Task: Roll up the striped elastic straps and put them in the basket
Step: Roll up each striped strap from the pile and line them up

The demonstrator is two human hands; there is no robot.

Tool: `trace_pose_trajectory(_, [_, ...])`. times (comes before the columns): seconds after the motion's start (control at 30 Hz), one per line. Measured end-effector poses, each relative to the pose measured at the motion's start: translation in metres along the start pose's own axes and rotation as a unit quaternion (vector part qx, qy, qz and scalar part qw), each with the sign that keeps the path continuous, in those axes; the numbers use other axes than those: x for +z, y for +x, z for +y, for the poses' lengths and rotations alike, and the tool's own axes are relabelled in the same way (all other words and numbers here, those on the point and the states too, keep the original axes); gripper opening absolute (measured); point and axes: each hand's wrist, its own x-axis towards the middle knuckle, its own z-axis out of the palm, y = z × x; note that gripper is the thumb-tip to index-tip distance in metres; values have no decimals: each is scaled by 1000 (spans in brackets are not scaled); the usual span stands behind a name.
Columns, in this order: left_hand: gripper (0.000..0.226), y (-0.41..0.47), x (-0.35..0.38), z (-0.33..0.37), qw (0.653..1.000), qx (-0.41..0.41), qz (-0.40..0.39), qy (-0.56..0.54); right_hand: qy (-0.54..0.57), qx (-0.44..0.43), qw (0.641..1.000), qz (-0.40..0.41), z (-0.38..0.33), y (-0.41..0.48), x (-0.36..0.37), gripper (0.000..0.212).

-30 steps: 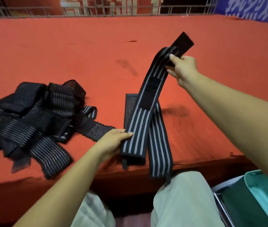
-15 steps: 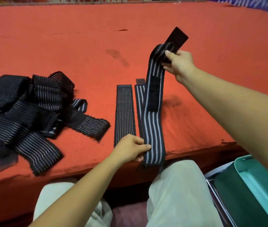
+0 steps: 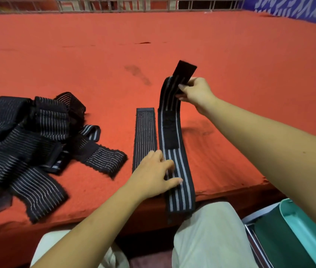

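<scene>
A black strap with broad grey stripes [image 3: 178,167] lies lengthwise on the red table, its near end hanging over the front edge. My right hand [image 3: 195,92] pinches its far end, lifted off the table with the black velcro tab sticking up. My left hand [image 3: 153,175] presses flat on the strap's near part, fingers straight. A second, finely striped strap [image 3: 145,132] lies flat just left of it. The teal basket [image 3: 296,227] shows at the bottom right, below the table edge.
A tangled heap of several black striped straps [image 3: 24,144] covers the table's left side. The red table [image 3: 172,45] reaches back to a metal railing. My light trousers [image 3: 207,238] fill the bottom centre.
My left hand let go of the strap's edge and now lies flat on it. The right hand lowered the far end toward the table, so the strap mostly rests down.
</scene>
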Motion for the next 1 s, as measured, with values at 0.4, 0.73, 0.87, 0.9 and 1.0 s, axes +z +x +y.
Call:
trace_pose_trajectory(0.4, [67, 47, 48, -42, 999, 6, 29, 20, -77, 39, 996, 16, 49, 65, 18, 9])
trace_pose_trajectory(0.73, [65, 48, 49, -45, 999, 26, 30, 14, -172, 104, 979, 34, 109, 119, 45, 30])
trace_pose_trajectory(0.87, [64, 49, 50, -45, 999, 33, 43, 8, -230, 122, 965, 44, 118, 120, 50, 36])
trace_pose_trajectory(0.9, [64, 50, 50, -46, 999, 33, 42, 7, -230, 135, 963, 46, 119, 120, 50, 34])
trace_pose_trajectory(1.0, [64, 50, 50, -46, 999, 31, 37, 11, -174, 176, 967, 55, 114, 116, 50, 26])
